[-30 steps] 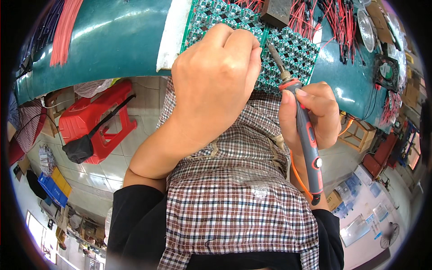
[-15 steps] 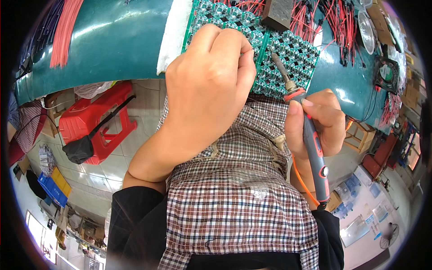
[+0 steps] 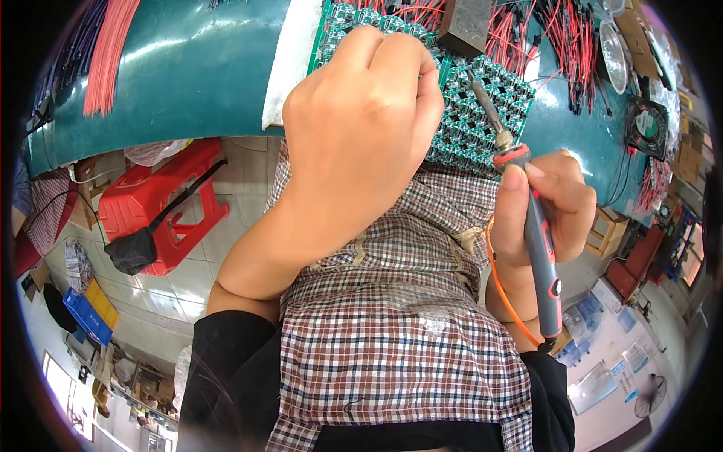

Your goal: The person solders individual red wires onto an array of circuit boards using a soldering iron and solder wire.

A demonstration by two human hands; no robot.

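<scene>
A soldering iron (image 3: 539,248) with a grey and red handle is gripped in my right hand (image 3: 557,200). Its metal tip points up and left, over a green panel of small circuit boards (image 3: 486,102) at the bench edge. My left hand (image 3: 361,113) is closed above the left part of that panel, its fingertips turned away from view. Whatever those fingers pinch is hidden behind the hand. A dark rectangular block (image 3: 465,29) rests at the panel's far edge. Red and black wires (image 3: 512,38) lie just beyond the boards.
The bench has a green top (image 3: 188,68). A white strip (image 3: 290,68) borders the panel on its left. Bundled red wires (image 3: 111,56) hang at far left, and a small black fan (image 3: 646,126) stands at right. A red stool (image 3: 162,200) is on the floor at left.
My right hand and the soldering iron have shifted right, and the tip has moved slightly right and up over the boards. My left hand has moved a little right and farther away, still closed.
</scene>
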